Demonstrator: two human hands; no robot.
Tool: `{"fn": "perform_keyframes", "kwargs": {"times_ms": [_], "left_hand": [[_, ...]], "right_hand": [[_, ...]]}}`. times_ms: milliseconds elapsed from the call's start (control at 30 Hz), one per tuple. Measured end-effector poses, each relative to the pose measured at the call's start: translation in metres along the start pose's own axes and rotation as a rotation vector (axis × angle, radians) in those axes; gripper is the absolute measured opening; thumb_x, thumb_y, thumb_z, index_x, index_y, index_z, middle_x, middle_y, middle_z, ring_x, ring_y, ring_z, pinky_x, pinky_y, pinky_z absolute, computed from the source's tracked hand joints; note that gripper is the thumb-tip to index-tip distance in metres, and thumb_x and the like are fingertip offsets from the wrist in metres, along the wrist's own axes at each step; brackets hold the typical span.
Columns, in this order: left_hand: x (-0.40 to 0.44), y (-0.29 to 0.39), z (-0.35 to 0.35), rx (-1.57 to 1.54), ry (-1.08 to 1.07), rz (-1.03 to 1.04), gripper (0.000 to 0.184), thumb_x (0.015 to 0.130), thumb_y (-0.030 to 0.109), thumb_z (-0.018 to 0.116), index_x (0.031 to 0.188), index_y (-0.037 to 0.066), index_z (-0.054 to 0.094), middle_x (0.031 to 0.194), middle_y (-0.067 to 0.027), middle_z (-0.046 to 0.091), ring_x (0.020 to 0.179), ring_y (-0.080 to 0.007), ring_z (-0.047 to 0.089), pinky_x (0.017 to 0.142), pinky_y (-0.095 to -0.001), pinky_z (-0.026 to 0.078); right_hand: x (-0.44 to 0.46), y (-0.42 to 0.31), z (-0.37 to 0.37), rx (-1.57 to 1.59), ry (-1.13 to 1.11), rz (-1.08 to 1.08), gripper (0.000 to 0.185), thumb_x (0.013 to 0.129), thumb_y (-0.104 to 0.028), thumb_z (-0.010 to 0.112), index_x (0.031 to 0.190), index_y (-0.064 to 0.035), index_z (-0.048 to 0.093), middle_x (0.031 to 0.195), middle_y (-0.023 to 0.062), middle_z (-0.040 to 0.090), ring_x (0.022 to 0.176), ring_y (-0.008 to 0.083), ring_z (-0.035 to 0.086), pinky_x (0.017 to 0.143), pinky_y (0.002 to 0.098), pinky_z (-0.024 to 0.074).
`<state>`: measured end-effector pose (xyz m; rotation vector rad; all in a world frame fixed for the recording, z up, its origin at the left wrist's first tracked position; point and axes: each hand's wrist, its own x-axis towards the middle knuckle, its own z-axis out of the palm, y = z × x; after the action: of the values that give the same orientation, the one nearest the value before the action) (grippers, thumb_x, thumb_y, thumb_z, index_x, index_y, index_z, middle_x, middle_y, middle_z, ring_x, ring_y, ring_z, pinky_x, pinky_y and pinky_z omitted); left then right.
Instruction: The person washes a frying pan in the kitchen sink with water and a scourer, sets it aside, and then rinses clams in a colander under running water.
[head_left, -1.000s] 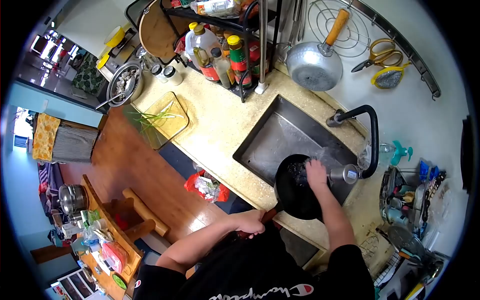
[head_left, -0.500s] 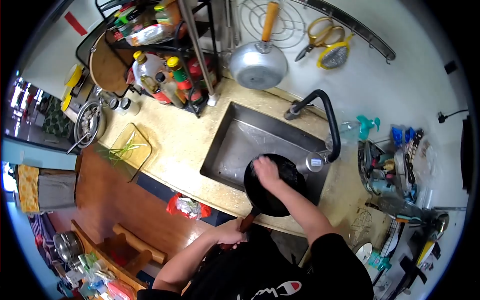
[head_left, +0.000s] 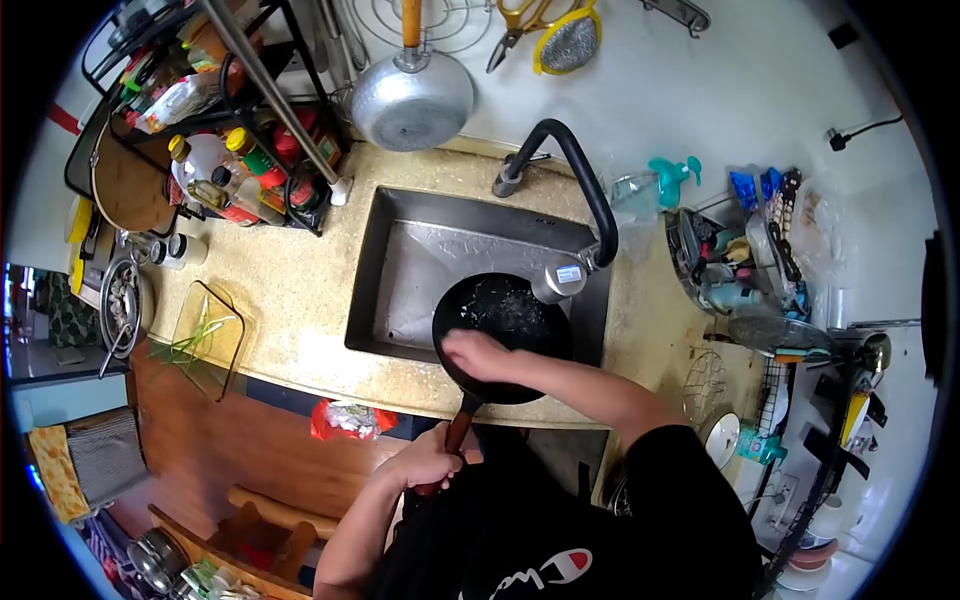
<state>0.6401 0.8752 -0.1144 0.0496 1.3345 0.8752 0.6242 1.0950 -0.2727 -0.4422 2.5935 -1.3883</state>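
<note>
A black wok rests over the front part of the metal sink, with water and small pale bits inside. My left hand is closed around its brown wooden handle. Inside the wok, near its left wall, is my right hand, palm side down. Motion smears its fingers, and whether they hold anything cannot be made out. The black faucet arches over the sink, its grey head just above the wok's right rim.
Left on the counter lies a glass dish with green stalks, near a rack of bottles. A pump bottle stands behind the sink, a utensil holder to its right. Below the counter edge hangs a red bag.
My right hand has moved from the far left side of the wok down toward the handle side. My left hand keeps its hold on the handle. The whole view has shifted.
</note>
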Motion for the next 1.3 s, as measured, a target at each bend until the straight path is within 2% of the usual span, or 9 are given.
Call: {"fn": "perform_keyframes", "kwargs": {"times_ms": [100, 300, 367, 433, 500, 633, 867, 1167, 1300], "left_hand": [[-0.006, 0.013, 0.004, 0.026, 0.039, -0.022, 0.053, 0.077, 0.001, 0.059, 0.126, -0.003, 0.040, 0.070, -0.0071, 0.057, 0.053, -0.0147, 0.057, 0.051, -0.0285, 0.048], [0.002, -0.002, -0.003, -0.104, 0.042, 0.030, 0.033, 0.077, -0.001, 0.056, 0.107, -0.002, 0.043, 0.071, -0.0082, 0.055, 0.053, -0.0151, 0.056, 0.049, -0.0282, 0.047], [-0.002, 0.003, -0.006, -0.111, 0.031, 0.036, 0.038, 0.077, -0.001, 0.057, 0.112, -0.004, 0.043, 0.071, -0.0081, 0.055, 0.052, -0.0152, 0.055, 0.049, -0.0284, 0.047], [-0.010, 0.016, -0.003, -0.112, 0.037, 0.037, 0.041, 0.077, -0.001, 0.057, 0.115, -0.005, 0.042, 0.070, -0.0079, 0.054, 0.051, -0.0152, 0.055, 0.048, -0.0285, 0.047], [-0.003, 0.006, -0.003, -0.084, 0.030, 0.030, 0.043, 0.077, -0.001, 0.057, 0.117, -0.004, 0.042, 0.070, -0.0077, 0.054, 0.052, -0.0152, 0.055, 0.048, -0.0284, 0.047], [0.005, -0.007, -0.001, -0.051, -0.005, 0.017, 0.065, 0.077, -0.004, 0.058, 0.139, 0.001, 0.036, 0.073, -0.0070, 0.056, 0.057, -0.0142, 0.056, 0.050, -0.0290, 0.049], [0.000, 0.006, 0.001, -0.077, 0.067, 0.005, 0.049, 0.078, -0.002, 0.059, 0.125, -0.004, 0.043, 0.070, -0.0080, 0.058, 0.053, -0.0164, 0.058, 0.050, -0.0293, 0.048], [-0.009, 0.042, -0.009, 0.286, 0.246, 0.091, 0.028, 0.074, 0.003, 0.060, 0.098, -0.006, 0.049, 0.070, -0.0125, 0.061, 0.053, -0.0191, 0.061, 0.049, -0.0322, 0.048], [-0.012, 0.049, -0.027, 0.685, 0.446, 0.162, 0.038, 0.071, 0.015, 0.064, 0.098, -0.009, 0.054, 0.083, -0.0298, 0.065, 0.085, -0.0440, 0.065, 0.075, -0.0439, 0.050]], "right_hand": [[0.031, 0.043, -0.015, -0.698, 0.158, -0.006, 0.008, 0.084, -0.016, 0.052, 0.084, -0.0109, 0.059, 0.090, 0.0092, 0.055, 0.092, 0.0275, 0.058, 0.071, 0.0407, 0.0480], [-0.059, 0.106, -0.061, -1.159, -0.311, 0.388, 0.017, 0.074, -0.018, 0.066, 0.087, -0.0089, 0.071, 0.091, 0.0111, 0.066, 0.088, 0.0286, 0.064, 0.077, 0.0416, 0.0522], [-0.085, 0.044, -0.076, -0.728, -0.581, 0.630, 0.017, 0.073, -0.018, 0.066, 0.085, -0.0080, 0.072, 0.085, 0.0147, 0.067, 0.084, 0.0332, 0.067, 0.072, 0.0445, 0.0549], [-0.088, 0.029, -0.054, -0.380, -0.720, 0.422, 0.014, 0.076, -0.019, 0.065, 0.083, -0.0076, 0.067, 0.084, 0.0144, 0.067, 0.078, 0.0303, 0.065, 0.069, 0.0416, 0.0526], [-0.059, -0.009, -0.035, 0.162, -0.479, 0.317, 0.013, 0.078, -0.010, 0.063, 0.089, -0.0041, 0.062, 0.083, 0.0145, 0.067, 0.082, 0.0314, 0.064, 0.074, 0.0398, 0.0502], [0.014, -0.010, -0.010, -0.118, 0.160, 0.063, 0.009, 0.078, -0.007, 0.062, 0.087, -0.0039, 0.059, 0.109, 0.0159, 0.052, 0.096, 0.0335, 0.055, 0.081, 0.0403, 0.0477], [-0.035, 0.111, -0.037, -1.148, -0.027, 0.518, 0.017, 0.083, -0.012, 0.055, 0.089, -0.0044, 0.069, 0.113, 0.0161, 0.054, 0.104, 0.0317, 0.056, 0.083, 0.0394, 0.0509], [-0.077, 0.010, -0.084, -0.487, -0.154, 0.818, 0.027, 0.070, -0.013, 0.076, 0.094, -0.0052, 0.069, 0.107, 0.0228, 0.065, 0.100, 0.0393, 0.064, 0.087, 0.0452, 0.0528], [-0.092, 0.023, -0.094, -0.254, 0.244, 0.971, 0.031, 0.076, -0.023, 0.073, 0.102, -0.0068, 0.068, 0.104, 0.0181, 0.067, 0.099, 0.0367, 0.064, 0.085, 0.0440, 0.0522]]}}
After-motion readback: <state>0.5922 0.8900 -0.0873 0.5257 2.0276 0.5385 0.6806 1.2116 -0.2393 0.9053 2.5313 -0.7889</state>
